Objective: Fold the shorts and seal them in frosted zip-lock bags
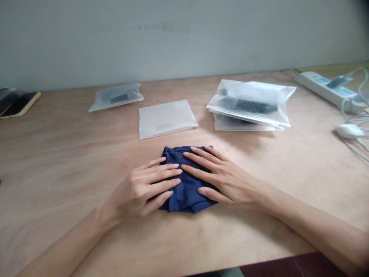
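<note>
A folded dark blue cloth (188, 192) lies on the wooden table in front of me, its surface creased. My left hand (147, 186) rests on the cloth's left part, fingers stretched out and slightly apart. Over its right part my right hand (219, 173) lies flat with the fingers spread. Both palms face down, and neither hand grips the fabric. Just behind the cloth is a flat white plastic bag (167, 119). Whether the cloth is a garment I cannot tell.
Frosted zip bags (250, 102) with dark print are stacked at the back right. Another frosted bag (117, 96) lies back left. A phone (21, 104) is at the far left. A power strip (328, 90) with white cables and a white plug (350, 130) occupies the right side.
</note>
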A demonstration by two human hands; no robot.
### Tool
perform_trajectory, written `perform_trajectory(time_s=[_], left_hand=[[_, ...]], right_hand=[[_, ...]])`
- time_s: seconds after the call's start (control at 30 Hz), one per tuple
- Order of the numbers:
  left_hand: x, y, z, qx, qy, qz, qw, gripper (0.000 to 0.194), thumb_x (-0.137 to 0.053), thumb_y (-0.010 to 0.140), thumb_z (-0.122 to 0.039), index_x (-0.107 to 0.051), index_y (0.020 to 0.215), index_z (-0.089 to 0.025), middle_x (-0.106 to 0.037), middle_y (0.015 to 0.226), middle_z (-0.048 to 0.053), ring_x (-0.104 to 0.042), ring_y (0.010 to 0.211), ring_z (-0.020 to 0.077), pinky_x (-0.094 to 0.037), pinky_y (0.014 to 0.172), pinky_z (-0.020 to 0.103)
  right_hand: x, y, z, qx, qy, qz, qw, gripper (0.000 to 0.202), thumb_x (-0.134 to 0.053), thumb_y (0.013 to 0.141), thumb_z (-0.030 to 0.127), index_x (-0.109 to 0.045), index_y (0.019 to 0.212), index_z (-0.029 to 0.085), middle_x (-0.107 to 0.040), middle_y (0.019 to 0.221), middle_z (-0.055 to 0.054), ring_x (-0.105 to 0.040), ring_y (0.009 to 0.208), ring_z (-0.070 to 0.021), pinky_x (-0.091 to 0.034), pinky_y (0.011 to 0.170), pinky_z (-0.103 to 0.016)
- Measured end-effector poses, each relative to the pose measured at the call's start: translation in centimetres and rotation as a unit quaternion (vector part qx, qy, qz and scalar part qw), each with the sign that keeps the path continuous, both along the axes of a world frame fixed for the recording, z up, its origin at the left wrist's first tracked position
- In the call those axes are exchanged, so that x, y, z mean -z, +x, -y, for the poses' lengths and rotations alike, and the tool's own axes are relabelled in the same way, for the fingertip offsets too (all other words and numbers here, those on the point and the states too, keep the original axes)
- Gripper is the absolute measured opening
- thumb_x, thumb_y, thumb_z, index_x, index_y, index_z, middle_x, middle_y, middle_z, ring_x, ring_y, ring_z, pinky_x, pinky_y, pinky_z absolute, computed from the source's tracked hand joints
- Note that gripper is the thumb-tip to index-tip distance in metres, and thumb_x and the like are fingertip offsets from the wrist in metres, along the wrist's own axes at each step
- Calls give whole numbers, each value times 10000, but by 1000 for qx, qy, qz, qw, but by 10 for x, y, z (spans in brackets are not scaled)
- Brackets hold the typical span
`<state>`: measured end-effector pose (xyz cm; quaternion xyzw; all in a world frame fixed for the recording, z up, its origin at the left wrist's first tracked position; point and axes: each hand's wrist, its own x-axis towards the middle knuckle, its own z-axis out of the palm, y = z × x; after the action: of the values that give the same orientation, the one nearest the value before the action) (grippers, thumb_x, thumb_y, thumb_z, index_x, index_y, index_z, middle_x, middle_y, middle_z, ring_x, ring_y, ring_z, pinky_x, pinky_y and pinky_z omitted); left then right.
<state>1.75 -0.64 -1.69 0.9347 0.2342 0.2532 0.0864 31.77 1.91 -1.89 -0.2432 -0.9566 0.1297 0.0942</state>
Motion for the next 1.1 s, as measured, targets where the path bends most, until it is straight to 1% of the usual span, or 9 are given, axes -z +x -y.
perform_trajectory(time_s=[0.17, 0.33, 0.5, 0.63, 0.73, 0.83, 0.93, 1.0, 1.1], left_hand=[[-2, -6, -3, 24, -31, -52, 998, 443, -565, 1009, -246, -575, 1443, -159, -600, 1488, 119, -517, 1447, 226, -345, 1277, 460], [-4, -5, -3, 31, -72, -58, 995, 581, -585, 983, -319, -477, 1539, -193, -550, 1534, 121, -488, 1467, 259, -319, 1281, 495], [-2, -6, -4, 37, -62, -51, 996, 591, -602, 969, -299, -481, 1537, -186, -553, 1533, 131, -482, 1472, 260, -332, 1277, 485], [-2, -8, -3, 44, -72, -45, 995, 617, -571, 928, -217, -472, 1536, -173, -521, 1561, 142, -464, 1486, 278, -351, 1265, 522], [-3, -9, -1, 47, -95, -44, 993, 691, -527, 853, -125, -468, 1540, -169, -474, 1597, 144, -432, 1505, 299, -356, 1259, 544], [-6, -9, -1, 55, -104, -54, 992, 756, -524, 801, -107, -448, 1552, -147, -441, 1617, 154, -400, 1523, 313, -335, 1269, 554], [-7, -9, -1, 55, -91, -74, 992, 781, -522, 790, -107, -426, 1563, -149, -423, 1630, 145, -375, 1537, 310, -326, 1273, 556], [-6, -9, 0, 48, -74, -78, 993, 753, -514, 815, -103, -429, 1560, -156, -435, 1624, 136, -382, 1535, 292, -337, 1271, 540], [-2, -6, 1, 29, -40, -74, 996, 665, -500, 877, -78, -466, 1537, -159, -482, 1595, 127, -408, 1522, 260, -366, 1264, 503]], right_hand=[[2, 8, -9, -8, 22, 9, 1000, 630, -492, 1050, 453, -325, 1630, 271, -267, 1706, -103, -196, 1594, -317, -200, 1268, -614], [3, 9, -12, -15, 11, -2, 1000, 652, -513, 1045, 456, -305, 1636, 276, -233, 1716, -96, -181, 1594, -334, -191, 1267, -627], [-2, 9, -15, -24, 1, -7, 1000, 628, -521, 1043, 438, -344, 1621, 270, -278, 1700, -109, -230, 1581, -336, -192, 1264, -635], [-1, 13, -18, -8, 28, 8, 1000, 579, -507, 1049, 396, -376, 1607, 318, -284, 1707, -62, -189, 1592, -339, -162, 1270, -645], [2, 18, -23, 42, 52, -10, 998, 562, -510, 1046, 354, -398, 1596, 343, -293, 1709, -49, -156, 1599, -350, -157, 1272, -649], [1, 22, -27, 105, 55, -23, 993, 611, -509, 1040, 463, -370, 1613, 301, -272, 1713, -106, -161, 1594, -372, -237, 1246, -644], [-5, 22, -26, 191, 63, -51, 978, 619, -491, 1022, 558, -453, 1546, 231, -466, 1564, -168, -385, 1455, -380, -381, 1152, -603], [-11, 19, -22, 268, 92, -65, 957, 526, -469, 1018, 557, -590, 1372, 187, -610, 1320, -177, -534, 1203, -360, -463, 1024, -560], [-16, 13, -15, 341, 130, -16, 931, 479, -431, 1004, 612, -658, 999, 190, -627, 1010, -153, -545, 942, -332, -473, 849, -509]])
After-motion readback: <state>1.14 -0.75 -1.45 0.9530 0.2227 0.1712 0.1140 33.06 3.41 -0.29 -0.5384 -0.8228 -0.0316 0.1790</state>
